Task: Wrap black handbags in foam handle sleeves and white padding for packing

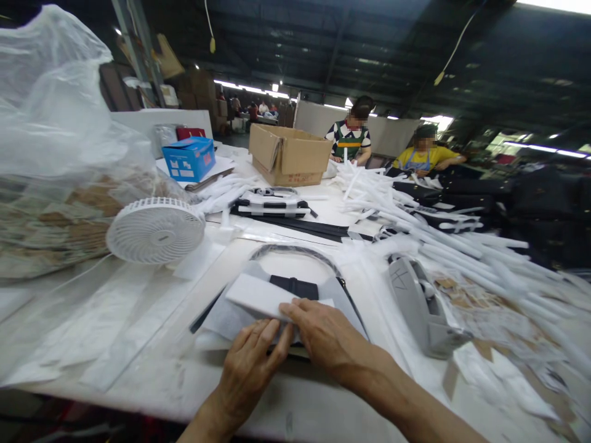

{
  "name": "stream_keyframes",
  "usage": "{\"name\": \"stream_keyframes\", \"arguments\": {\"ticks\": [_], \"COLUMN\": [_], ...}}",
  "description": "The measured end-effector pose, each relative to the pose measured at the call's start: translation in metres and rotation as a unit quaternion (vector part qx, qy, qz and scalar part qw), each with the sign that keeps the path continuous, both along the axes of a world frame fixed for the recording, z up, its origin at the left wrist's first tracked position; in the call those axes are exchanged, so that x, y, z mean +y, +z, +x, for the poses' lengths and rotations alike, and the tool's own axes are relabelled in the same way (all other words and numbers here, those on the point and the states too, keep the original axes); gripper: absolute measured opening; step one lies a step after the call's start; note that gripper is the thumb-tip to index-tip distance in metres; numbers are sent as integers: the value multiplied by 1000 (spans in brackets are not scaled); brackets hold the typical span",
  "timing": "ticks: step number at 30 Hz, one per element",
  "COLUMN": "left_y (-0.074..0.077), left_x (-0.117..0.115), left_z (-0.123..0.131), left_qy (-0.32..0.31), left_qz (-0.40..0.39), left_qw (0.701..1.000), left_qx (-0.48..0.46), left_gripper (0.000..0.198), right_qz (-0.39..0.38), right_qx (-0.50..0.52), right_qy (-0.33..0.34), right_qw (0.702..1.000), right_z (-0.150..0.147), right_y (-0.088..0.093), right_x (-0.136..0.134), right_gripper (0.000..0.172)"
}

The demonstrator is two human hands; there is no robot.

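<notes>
A dark handbag lies on the white table in front of me, its looped handle (298,249) arching away and a black strap tab (294,286) showing at the middle. Pale wrapping sheet (226,320) covers much of its body. A white foam sheet (256,296), perhaps folded, rests at an angle over the bag. My right hand (325,335) is closed on the near right end of this foam sheet. Just left of it, my left hand (256,363) has its fingers curled together at the bag's near edge; what they pinch is hidden.
A grey tape dispenser (418,307) stands to the right, beside piled white foam strips (443,246). At left are a white fan (157,231) and a large plastic bag (55,184). A blue box (189,159) and cardboard box (290,157) stand behind. Two people work across the table.
</notes>
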State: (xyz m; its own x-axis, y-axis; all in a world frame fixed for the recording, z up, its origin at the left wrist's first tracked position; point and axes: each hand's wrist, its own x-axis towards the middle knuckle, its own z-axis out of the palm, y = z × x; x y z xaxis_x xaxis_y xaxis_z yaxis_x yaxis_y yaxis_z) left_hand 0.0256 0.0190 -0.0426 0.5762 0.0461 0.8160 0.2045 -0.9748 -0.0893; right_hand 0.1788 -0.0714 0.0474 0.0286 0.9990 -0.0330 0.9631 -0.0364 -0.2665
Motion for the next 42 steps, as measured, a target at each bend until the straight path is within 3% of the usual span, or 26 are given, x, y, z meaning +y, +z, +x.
{"name": "stream_keyframes", "arguments": {"ticks": [6, 11, 14, 18, 25, 34, 38, 42], "left_y": [-2, -7, -7, -4, -1, -8, -9, -8], "left_x": [-1, -1, 0, 0, -3, -6, -6, -5], "left_z": [0, -1, -2, -4, -1, -3, -3, -3], "left_qy": [-24, -35, -21, -4, -18, 15, 24, 12], "left_qz": [0, 5, -17, -12, 0, 7, 13, 15], "left_qw": [999, 999, 1000, 1000, 999, 999, 999, 999], "left_qx": [-21, -6, -5, 18, 27, 30, 23, 42], "left_gripper": [36, 30, 33, 35, 37, 37, 36, 35], "right_qz": [88, 133, 145, 206, 204, 205, 198, 97], "right_qx": [-32, -32, -84, -163, -182, -196, -168, -55], "right_qy": [-68, -81, -90, -96, -92, -107, -131, -111], "right_qw": [993, 987, 982, 960, 957, 953, 957, 988], "right_z": [-17, -28, -37, -42, -30, -32, -34, -24], "right_y": [-23, -32, -40, -55, -48, -71, -62, -25], "right_x": [-17, -29, -31, -33, -25, -25, -27, -25], "right_gripper": [38, 40, 52, 43, 50, 45, 43, 48]}}
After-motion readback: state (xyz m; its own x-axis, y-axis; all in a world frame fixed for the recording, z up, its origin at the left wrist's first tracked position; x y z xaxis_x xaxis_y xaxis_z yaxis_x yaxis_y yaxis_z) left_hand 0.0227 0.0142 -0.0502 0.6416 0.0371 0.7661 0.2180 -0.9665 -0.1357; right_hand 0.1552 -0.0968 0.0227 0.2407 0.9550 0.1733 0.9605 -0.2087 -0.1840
